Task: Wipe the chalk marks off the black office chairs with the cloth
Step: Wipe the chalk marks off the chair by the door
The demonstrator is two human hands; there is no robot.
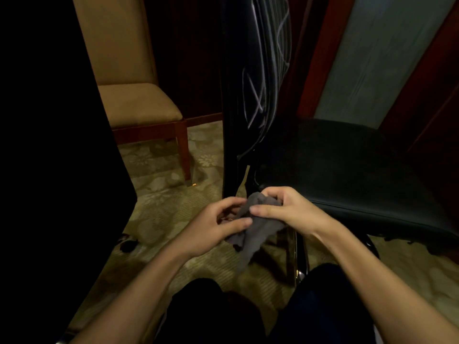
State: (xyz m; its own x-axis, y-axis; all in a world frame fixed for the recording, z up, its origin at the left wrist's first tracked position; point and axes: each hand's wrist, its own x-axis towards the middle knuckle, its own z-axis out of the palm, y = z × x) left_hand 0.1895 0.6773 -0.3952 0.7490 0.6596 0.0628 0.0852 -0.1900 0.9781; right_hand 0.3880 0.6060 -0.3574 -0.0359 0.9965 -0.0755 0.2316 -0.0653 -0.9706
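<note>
A black office chair [342, 157] stands ahead of me, its seat to the right and its ribbed backrest [258, 70] upright at centre. White chalk marks [260, 100] are scribbled over the backrest. Below the seat's front corner I hold a grey cloth [255, 224] with both hands. My left hand [216, 227] pinches its left side between thumb and fingers. My right hand [285, 207] grips its top, fingers curled over the bunched fabric. The cloth's lower end hangs loose.
A tan upholstered chair [134, 100] with wooden legs stands at the back left. A large black surface [49, 145] fills the left side. Patterned carpet [169, 194] covers the floor. My knees [248, 314] are at the bottom. A wood-framed door panel [372, 58] is behind right.
</note>
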